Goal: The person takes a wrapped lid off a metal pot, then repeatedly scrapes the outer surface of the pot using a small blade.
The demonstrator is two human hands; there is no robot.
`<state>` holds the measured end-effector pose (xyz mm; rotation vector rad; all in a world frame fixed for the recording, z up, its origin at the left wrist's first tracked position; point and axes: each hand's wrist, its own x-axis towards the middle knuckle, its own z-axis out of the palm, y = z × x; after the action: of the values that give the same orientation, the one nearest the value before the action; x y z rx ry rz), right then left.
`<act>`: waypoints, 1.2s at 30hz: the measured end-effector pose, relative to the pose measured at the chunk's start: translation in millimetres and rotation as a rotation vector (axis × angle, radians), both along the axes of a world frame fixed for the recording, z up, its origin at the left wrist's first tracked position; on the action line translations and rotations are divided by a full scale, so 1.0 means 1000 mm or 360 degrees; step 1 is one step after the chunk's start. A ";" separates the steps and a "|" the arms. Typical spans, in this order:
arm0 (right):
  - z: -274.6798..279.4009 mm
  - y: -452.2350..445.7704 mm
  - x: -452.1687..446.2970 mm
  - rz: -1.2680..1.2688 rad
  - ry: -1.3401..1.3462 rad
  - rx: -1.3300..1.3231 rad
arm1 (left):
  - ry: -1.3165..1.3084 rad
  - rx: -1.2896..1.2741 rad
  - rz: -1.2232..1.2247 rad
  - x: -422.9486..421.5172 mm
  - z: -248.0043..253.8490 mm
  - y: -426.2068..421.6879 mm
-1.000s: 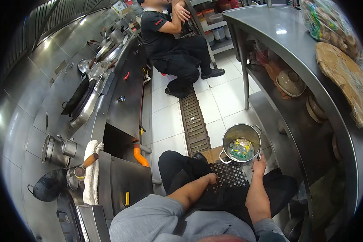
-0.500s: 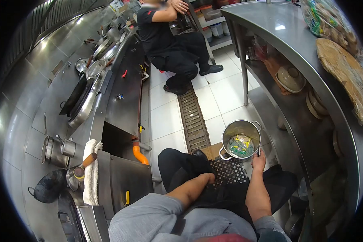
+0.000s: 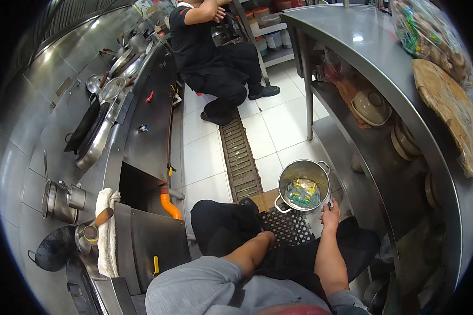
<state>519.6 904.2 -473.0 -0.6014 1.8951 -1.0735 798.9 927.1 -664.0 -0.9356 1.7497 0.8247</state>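
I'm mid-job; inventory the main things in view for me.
Two-handled pot: one, silver, right of centre
Packets: count unclear, green and yellow, inside pot
Perforated mat: one, black, just nearer than pot
Drain grate: one, brownish, centre
Towel: one, white, lower left
Steel counter: one, grey, right
Filled bag: one, clear, on counter
Lidded bowl: one, beige, under counter
Co-worker: one, black clothing, beyond grate
Left hand: one, bare, near mat
Right hand: one, bare, near pot, holding slim dark object

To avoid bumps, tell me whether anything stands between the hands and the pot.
Nothing visible stands between the right hand and the pot. Nor does anything visible block the left hand, near the black perforated mat.
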 end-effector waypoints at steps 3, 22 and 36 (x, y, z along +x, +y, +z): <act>-0.002 0.002 -0.001 0.0032 0.0028 0.0040 | -0.0032 0.0048 0.0056 0.001 -0.004 0.007; 0.004 0.001 0.003 0.0088 0.0028 0.0064 | -0.0338 0.0006 0.0637 0.011 0.035 0.021; 0.010 0.000 0.002 -0.0035 -0.0049 0.0048 | -0.0026 0.0182 0.0602 -0.007 0.096 0.015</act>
<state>522.0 904.7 -463.1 -0.5449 1.8921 -1.0604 792.3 942.1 -567.8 -1.2112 1.5140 1.1423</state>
